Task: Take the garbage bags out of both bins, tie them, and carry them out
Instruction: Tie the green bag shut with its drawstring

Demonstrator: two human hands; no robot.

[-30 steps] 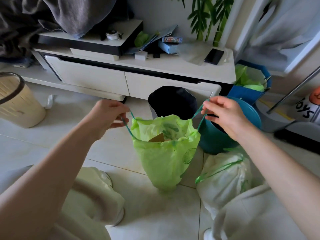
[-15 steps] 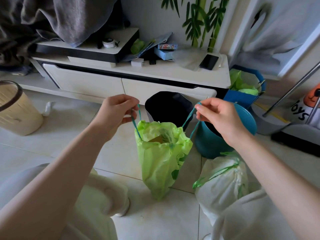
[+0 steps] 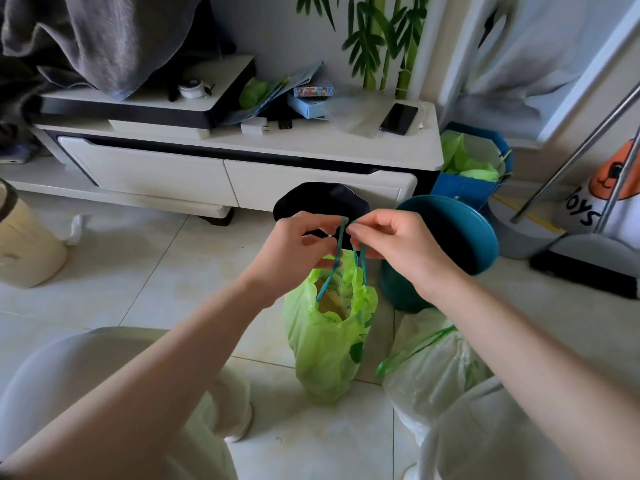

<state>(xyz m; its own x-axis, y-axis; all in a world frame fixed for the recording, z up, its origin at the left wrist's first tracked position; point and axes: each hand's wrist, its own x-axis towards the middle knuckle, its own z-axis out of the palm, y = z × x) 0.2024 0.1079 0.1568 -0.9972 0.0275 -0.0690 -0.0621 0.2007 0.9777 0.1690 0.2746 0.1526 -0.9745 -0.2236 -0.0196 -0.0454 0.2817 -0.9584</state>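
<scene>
A light green garbage bag (image 3: 327,344) stands on the tiled floor, its mouth gathered narrow with brown rubbish showing inside. Its teal drawstrings (image 3: 341,252) rise to my hands. My left hand (image 3: 294,251) and my right hand (image 3: 391,244) meet just above the bag, each pinching a drawstring loop, fingertips almost touching. To the right a white garbage bag (image 3: 429,372) lies tied with a green drawstring. Behind my hands are a bin with a black liner (image 3: 322,199) and a teal bin (image 3: 457,233), which is tilted.
A white low cabinet (image 3: 242,168) runs along the wall, with a phone (image 3: 398,118) and boxes on top. A cream bin (image 3: 24,244) stands far left. A blue bag (image 3: 474,168) holding green plastic and a metal stand (image 3: 581,140) are at the right. My knees fill the foreground.
My hands have come together from wide apart, drawing the strings up and cinching the green bag's mouth narrower. The view has shifted closer.
</scene>
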